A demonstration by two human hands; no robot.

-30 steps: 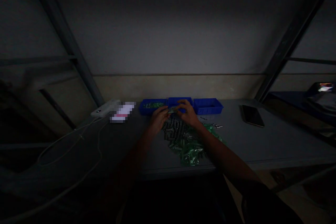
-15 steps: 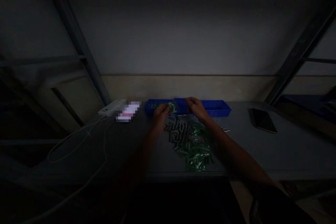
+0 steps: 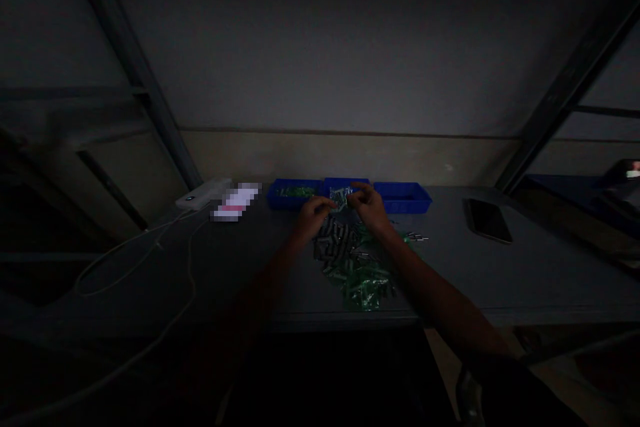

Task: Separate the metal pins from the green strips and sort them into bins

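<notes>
Both grips, left hand (image 3: 313,215) and right hand (image 3: 371,208), pinch a small clear plastic bag (image 3: 341,197) between them, neither hand clearly nearer.

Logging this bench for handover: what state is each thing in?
Small bag: held between left hand and right hand, grip unclear
Left blue tray: holding green packets
Dark pieces: loose, massed together
Green bags: crumpled, piled
Right phone: flat, screen dark
Left screen: lit, pixelated
White box: lying flat
</notes>
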